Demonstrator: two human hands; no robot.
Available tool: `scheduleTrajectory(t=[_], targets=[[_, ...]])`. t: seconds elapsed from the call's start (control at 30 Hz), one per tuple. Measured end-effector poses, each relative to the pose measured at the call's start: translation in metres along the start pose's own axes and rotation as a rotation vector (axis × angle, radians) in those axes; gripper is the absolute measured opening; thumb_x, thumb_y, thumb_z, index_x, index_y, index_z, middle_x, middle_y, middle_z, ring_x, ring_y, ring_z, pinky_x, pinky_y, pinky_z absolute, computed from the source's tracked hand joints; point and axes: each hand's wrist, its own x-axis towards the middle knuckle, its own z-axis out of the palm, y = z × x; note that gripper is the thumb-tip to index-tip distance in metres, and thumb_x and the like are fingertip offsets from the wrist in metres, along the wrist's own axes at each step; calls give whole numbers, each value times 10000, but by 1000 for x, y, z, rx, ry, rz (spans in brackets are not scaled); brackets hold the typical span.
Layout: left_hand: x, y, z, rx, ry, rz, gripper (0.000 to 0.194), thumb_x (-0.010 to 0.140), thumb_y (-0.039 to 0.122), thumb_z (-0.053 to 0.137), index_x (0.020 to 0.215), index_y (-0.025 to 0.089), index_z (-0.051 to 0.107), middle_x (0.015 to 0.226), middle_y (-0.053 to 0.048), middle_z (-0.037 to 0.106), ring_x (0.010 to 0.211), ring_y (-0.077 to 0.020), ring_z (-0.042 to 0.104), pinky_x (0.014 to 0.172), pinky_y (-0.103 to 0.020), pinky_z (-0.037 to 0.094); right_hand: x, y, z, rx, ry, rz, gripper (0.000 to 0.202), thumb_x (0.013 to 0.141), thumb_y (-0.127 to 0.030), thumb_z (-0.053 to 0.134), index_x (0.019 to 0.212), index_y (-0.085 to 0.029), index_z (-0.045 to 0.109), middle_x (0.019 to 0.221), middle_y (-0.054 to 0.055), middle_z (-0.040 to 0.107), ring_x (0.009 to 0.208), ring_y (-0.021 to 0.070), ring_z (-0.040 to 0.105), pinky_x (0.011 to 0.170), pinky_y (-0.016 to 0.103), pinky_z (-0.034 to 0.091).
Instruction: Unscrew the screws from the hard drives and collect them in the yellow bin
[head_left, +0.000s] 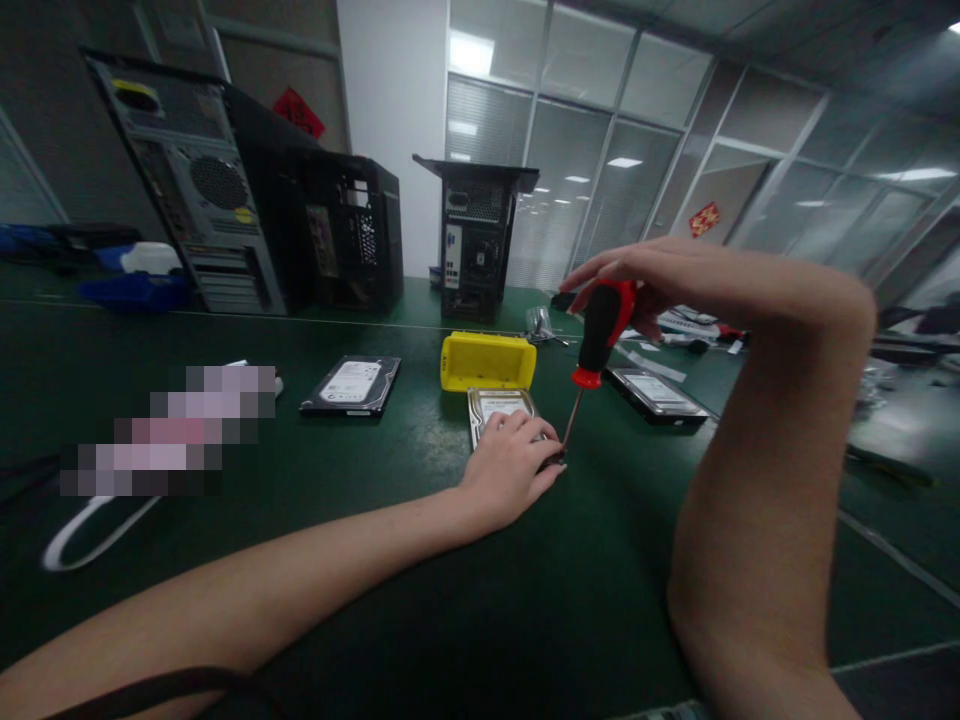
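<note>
My left hand (508,465) holds down a silver hard drive (496,403) lying on the green tabletop, with its fingers curled over the near right part. Much of the drive is covered by that hand. In my right hand (643,272) is a red and black screwdriver (602,330), gripped from above by the handle. Its shaft slants down and left, and the tip reaches the drive's right edge close to my left fingertips. Whether a screw sits under the tip cannot be made out. Just behind the drive stands a yellow plastic bin (487,378) tipped toward me.
Other hard drives lie to the left (352,386) and right (658,394). Computer cases (202,190) (360,235) (480,235) line the back. A blue bin (135,291) stands far left, a blurred-out strapped item (169,430) nearer. Loose parts (686,325) lie behind my right arm.
</note>
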Motion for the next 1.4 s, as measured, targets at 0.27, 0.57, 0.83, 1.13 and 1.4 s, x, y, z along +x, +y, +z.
scheduleTrajectory(t=[0.27, 0.57, 0.83, 1.13, 1.4], targets=[[0, 0, -1, 2, -14, -10, 233, 919, 328, 511, 1078, 218, 642, 1140, -11, 604, 1071, -218, 490, 883, -386, 342, 3, 7, 0, -15, -10, 14, 456, 876, -444, 487, 1265, -208, 511, 880, 69, 649, 607, 147, 569, 539, 278, 463], [-1, -1, 0, 17, -13, 3, 244, 925, 345, 500, 1087, 219, 631, 1141, -10, 592, 1078, -211, 481, 897, -389, 344, 3, 8, 1, 20, -33, -10, 382, 858, -494, 519, 1096, -197, 556, 778, 40, 623, 591, 138, 577, 547, 268, 454], [0, 0, 0, 1, -4, 0, 240, 920, 337, 506, 1082, 216, 634, 1138, -15, 599, 1075, -219, 481, 899, -391, 340, 3, 4, 0, -39, -42, -9, 409, 843, -535, 518, 939, -153, 630, 794, 62, 659, 601, 125, 572, 574, 257, 442], [0, -1, 2, 26, 2, 1, 226, 914, 339, 520, 1064, 223, 643, 1131, -11, 599, 1071, -209, 483, 882, -390, 343, 5, 6, 0, -74, -29, -17, 422, 840, -534, 522, 1029, -174, 635, 810, 46, 656, 584, 117, 535, 523, 247, 411], [0, 0, 2, 3, 10, 4, 226, 917, 338, 511, 1064, 224, 640, 1128, -16, 602, 1068, -220, 484, 886, -394, 338, 8, 7, 1, -111, -4, 40, 458, 849, -562, 478, 974, -155, 647, 765, 53, 635, 562, 114, 528, 538, 264, 423]])
